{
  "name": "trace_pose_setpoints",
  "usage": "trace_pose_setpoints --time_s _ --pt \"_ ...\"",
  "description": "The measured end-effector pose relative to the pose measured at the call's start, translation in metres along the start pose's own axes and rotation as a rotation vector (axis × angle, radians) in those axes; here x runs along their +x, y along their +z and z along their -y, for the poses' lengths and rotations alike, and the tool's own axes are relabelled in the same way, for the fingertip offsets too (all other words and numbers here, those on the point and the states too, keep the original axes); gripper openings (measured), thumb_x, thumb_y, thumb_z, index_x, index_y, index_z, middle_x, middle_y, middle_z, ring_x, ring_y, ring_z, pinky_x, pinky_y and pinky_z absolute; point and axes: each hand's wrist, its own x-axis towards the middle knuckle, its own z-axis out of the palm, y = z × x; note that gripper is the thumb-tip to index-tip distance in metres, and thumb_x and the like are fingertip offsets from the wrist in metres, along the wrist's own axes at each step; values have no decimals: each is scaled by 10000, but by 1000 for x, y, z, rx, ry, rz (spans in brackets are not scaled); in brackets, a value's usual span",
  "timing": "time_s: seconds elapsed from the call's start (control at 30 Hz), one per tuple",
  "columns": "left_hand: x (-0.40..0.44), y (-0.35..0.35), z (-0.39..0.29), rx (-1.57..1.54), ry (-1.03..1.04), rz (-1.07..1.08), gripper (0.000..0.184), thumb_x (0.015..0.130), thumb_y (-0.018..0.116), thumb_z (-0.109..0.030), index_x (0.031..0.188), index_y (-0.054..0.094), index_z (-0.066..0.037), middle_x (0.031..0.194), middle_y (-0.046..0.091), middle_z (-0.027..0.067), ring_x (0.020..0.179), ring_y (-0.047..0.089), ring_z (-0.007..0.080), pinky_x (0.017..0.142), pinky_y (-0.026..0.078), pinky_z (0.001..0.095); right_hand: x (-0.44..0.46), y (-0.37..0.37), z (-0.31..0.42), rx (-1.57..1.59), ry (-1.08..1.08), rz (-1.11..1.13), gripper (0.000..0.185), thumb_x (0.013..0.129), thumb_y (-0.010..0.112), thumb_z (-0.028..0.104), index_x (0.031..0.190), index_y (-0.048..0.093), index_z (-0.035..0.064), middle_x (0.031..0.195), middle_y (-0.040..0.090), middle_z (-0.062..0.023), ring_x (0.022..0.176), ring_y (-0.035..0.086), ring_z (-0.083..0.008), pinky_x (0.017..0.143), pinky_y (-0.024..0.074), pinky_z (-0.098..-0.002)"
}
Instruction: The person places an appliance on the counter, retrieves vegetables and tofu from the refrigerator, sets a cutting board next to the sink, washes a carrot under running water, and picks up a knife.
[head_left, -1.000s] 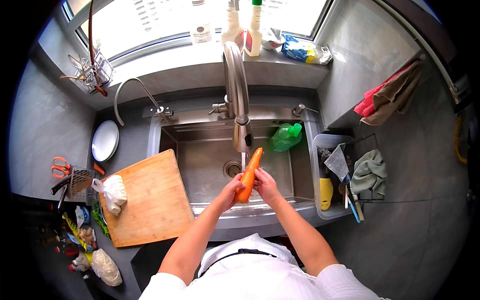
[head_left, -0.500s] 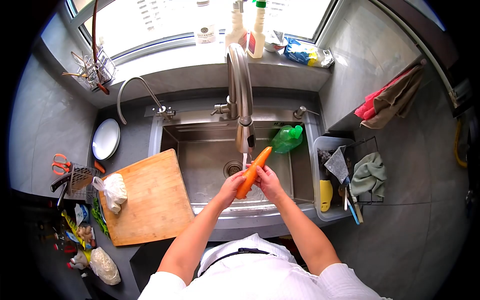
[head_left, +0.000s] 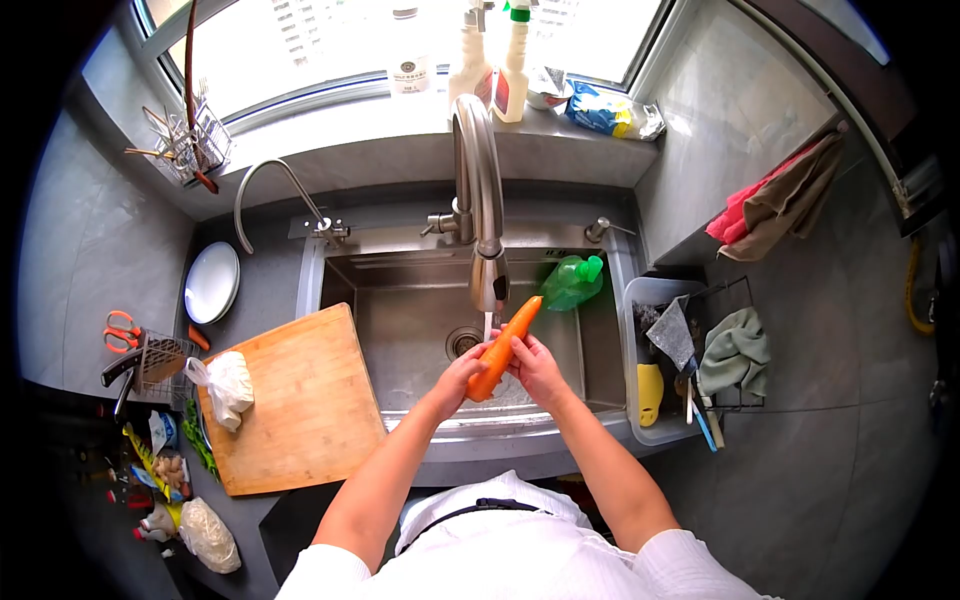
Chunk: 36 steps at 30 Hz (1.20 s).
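A large orange carrot (head_left: 504,350) is held slantwise over the sink (head_left: 400,310), its thin end pointing up and right. My left hand (head_left: 461,378) is closed around its lower left side. On the other side, the fingers of my right hand (head_left: 538,370) grip the carrot near its middle. Just above, the pull-down faucet (head_left: 490,270) lets a thin stream of water fall by the carrot and the left fingertips. Part of the drain (head_left: 463,340) shows behind the stream. A green bottle (head_left: 573,283) lies in the sink's back right corner.
Left of the sink lies a wooden cutting board (head_left: 300,410) with a white plastic bag (head_left: 230,390) on it. A knife holder (head_left: 165,362) and white plates (head_left: 212,283) stand beyond. At right is a bin of cleaning tools (head_left: 655,430); spray bottles (head_left: 512,75) line the sill.
Both hands keep hold of the carrot, which has barely shifted. The whole view has moved slightly, and the water still runs.
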Motion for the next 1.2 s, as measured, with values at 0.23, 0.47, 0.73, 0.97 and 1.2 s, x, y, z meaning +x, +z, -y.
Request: trace_pose_setpoints --time_s 0.23,0.47,0.73,0.97,1.2 --pt "18 -10 -4 217 -138 -78 401 930 556 -379 1201 553 -84 1047 628 50 851 627 160 704 527 290 1 -8 -10 -64 62 -9 388 966 544 250 1309 462 88 1267 560 -54 1129 569 -161 967 461 -319" --pt "13 -8 1 157 75 -69 377 927 578 -322 1179 575 -42 1047 627 35 911 604 126 786 502 271 3 -4 -6 -9 38 68 406 971 533 223 1342 434 91 1295 536 -56 1171 541 -172 997 438 -329" --pt "9 -4 -1 173 112 -87 412 890 652 -279 1217 570 -42 1099 620 13 1035 555 81 931 401 242 0 3 8 -26 38 94 419 964 543 208 1349 414 102 1316 513 -59 1183 525 -177 985 448 -350" --pt "13 -8 4 74 55 -122 467 886 657 -240 1285 544 -27 1164 614 43 1069 555 107 944 408 255 3 2 5 -34 6 56 394 958 556 220 1315 432 110 1282 519 -48 1161 533 -167 956 467 -360" --pt "16 -21 5 -31 79 -16 462 886 652 -224 1287 541 -23 1157 621 56 1052 576 119 924 432 260 8 1 6 -15 1 82 363 959 554 216 1294 448 121 1253 517 -34 1141 534 -157 947 472 -350"
